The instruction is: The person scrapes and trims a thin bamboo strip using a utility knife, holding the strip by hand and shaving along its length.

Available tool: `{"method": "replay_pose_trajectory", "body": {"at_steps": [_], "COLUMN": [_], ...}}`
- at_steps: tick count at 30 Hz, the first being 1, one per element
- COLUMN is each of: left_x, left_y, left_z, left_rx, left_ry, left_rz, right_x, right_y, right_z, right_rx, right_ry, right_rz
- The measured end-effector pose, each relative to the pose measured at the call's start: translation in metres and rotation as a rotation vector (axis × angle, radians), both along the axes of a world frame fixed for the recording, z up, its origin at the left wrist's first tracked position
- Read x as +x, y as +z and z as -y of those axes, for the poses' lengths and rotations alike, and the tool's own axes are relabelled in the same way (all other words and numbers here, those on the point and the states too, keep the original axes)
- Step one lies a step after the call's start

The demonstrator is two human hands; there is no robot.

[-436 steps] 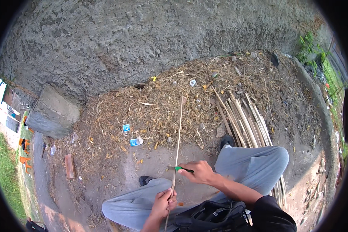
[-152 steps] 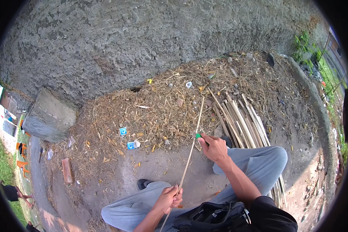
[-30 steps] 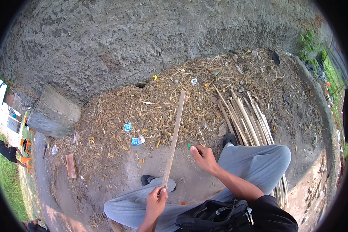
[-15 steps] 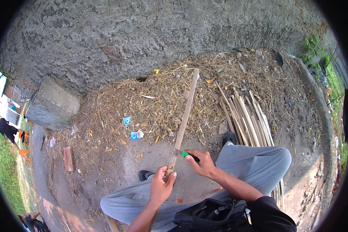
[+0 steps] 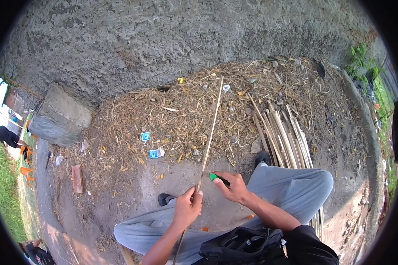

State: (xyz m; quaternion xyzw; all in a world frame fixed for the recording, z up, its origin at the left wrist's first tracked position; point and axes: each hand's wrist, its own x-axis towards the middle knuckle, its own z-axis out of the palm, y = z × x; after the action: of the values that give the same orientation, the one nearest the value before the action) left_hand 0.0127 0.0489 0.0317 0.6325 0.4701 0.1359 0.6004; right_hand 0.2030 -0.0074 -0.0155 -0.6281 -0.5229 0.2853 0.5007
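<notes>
Strip (image 5: 212,128) of pale, wood-like material is held between the person's legs, narrow edge mostly upward. Its long axis runs away from the body, leaning slightly to the right toward the far end, which reaches over the dry litter (image 5: 132,128) near the foot of the rough wall (image 5: 163,44). Left hand (image 5: 188,208) has its grip clamped around the lower part of the strip, thumb uppermost. Right hand (image 5: 232,187) has its grip closed on a green-handled tool (image 5: 213,176) and stands just to the right of the strip, slightly beyond the left hand. The tool points leftward, across the strip's long axis; the strip lies directly left of it. Both hands are near each other, but it is the left alone that visibly bears the strip.

A bundle of similar strips (image 5: 284,139) lies on the ground to the right, partly behind the right knee (image 5: 311,183), its near portion covered by the leg.

Hard to make out: the tool's working end is small and blurred against the strip, so contact cannot be confirmed. Fingers of the right hand hide most of the handle. The strip's near end passes below the left hand and is lost toward the lower edge of the view.
</notes>
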Motion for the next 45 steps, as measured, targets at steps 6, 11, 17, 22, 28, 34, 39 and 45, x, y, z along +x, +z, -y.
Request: {"method": "replay_pose_trajectory", "body": {"at_steps": [6,11,17,22,28,34,39,45], "left_x": [0.001,0.0,0.002,0.003,0.001,0.001,0.0,0.001], "left_y": [-0.005,-0.014,-0.026,-0.025,-0.02,-0.022,-0.021,-0.016], "left_z": [0.0,0.002,0.006,0.005,-0.002,-0.003,0.002,0.012], "left_rx": [-0.106,-0.084,-0.093,-0.513,-0.69,-0.587,-0.545,-0.41], "left_ry": [0.069,0.052,0.003,0.166,0.234,0.281,0.25,0.254], "left_rz": [0.118,0.082,0.084,0.322,0.396,0.453,0.413,0.326], "right_x": [-0.004,-0.004,-0.005,-0.002,0.0,-0.001,-0.002,-0.004], "right_y": [-0.004,0.002,0.006,0.004,0.005,0.002,0.007,-0.001], "right_z": [-0.002,0.0,0.0,0.0,0.002,0.001,0.002,0.005], "right_rx": [0.144,0.08,0.075,0.052,-0.008,0.011,0.029,0.104], "right_ry": [0.006,0.034,0.027,0.032,0.056,0.041,0.062,0.008], "right_rz": [0.184,0.263,0.278,0.264,0.28,0.33,0.366,0.534]}}
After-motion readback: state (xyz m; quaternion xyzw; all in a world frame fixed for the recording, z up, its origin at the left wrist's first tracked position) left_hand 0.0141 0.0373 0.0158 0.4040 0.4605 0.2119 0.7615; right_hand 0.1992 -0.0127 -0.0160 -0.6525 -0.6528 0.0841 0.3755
